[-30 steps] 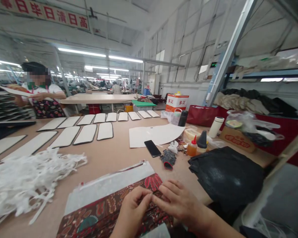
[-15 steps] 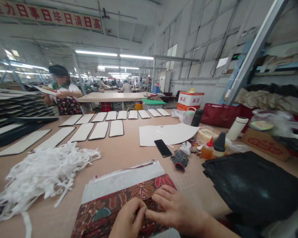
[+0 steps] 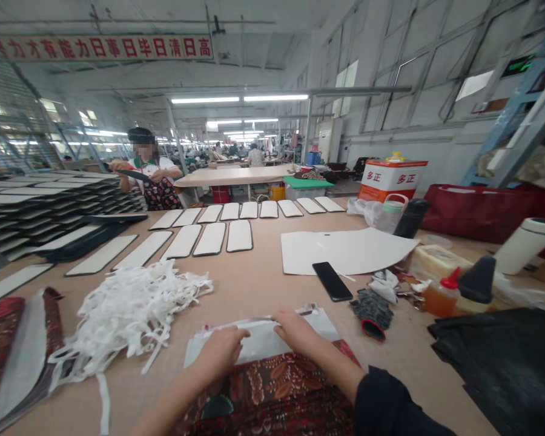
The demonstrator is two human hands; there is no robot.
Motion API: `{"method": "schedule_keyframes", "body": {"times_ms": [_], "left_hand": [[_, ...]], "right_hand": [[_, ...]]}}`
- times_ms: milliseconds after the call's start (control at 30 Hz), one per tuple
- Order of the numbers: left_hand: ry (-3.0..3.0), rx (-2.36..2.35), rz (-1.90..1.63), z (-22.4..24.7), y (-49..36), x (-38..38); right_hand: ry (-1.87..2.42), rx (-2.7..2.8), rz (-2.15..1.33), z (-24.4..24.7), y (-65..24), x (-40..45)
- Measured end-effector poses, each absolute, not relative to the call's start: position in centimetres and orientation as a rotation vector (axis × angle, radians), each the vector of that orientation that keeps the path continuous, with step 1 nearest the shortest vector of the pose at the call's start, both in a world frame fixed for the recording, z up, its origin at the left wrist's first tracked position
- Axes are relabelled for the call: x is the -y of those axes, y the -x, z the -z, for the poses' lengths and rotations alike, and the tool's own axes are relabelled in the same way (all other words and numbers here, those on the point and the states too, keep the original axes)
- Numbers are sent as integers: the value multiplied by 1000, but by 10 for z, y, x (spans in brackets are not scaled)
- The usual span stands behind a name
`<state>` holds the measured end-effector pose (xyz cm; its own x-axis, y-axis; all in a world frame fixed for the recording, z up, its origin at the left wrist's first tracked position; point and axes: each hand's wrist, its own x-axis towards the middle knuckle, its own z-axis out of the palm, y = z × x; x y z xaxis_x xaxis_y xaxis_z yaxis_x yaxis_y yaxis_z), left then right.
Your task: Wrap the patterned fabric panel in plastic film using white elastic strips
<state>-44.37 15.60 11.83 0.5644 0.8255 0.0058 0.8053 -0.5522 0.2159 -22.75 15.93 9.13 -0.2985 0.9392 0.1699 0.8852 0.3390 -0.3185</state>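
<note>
A dark red patterned fabric (image 3: pixel 277 387) lies at the table's front edge, with a whitish translucent sheet (image 3: pixel 258 342) along its far side. Over the left part of that sheet is my left hand (image 3: pixel 224 348), fingers bent and thumb stretched out to the right. My right hand (image 3: pixel 295 330) rests on the sheet's far edge with its fingers curled down; what its fingertips hold, if anything, is too small to make out. Whether my left fingertips pinch the sheet cannot be told either.
White strips (image 3: pixel 131 315) are heaped on the left, beside more patterned fabric (image 3: pixel 0 345). Pale panels (image 3: pixel 209 238) lie in rows behind. A phone (image 3: pixel 331 281), a grey glove (image 3: pixel 372 312), bottles and black sheets (image 3: pixel 504 357) are on the right. A person (image 3: pixel 149 172) stands beyond the table.
Both hands have moved forward from the patterned fabric to the whitish sheet and spread apart. The view has turned left, showing more patterned fabric at the left edge.
</note>
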Motion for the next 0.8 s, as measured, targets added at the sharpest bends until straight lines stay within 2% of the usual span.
{"method": "schedule_keyframes", "body": {"times_ms": [133,367,800], "left_hand": [[-2681,-1446,-319,-93,438,-198],[-2709,-1467,-319,-60,423,-224],[-2887,-1196,-370,-42,448,-230]], "right_hand": [[1665,2238,-191,-66,252,-193],[1627,2166,72,-19,267,-205],[1323,2449,371,-23,253,-196]]}}
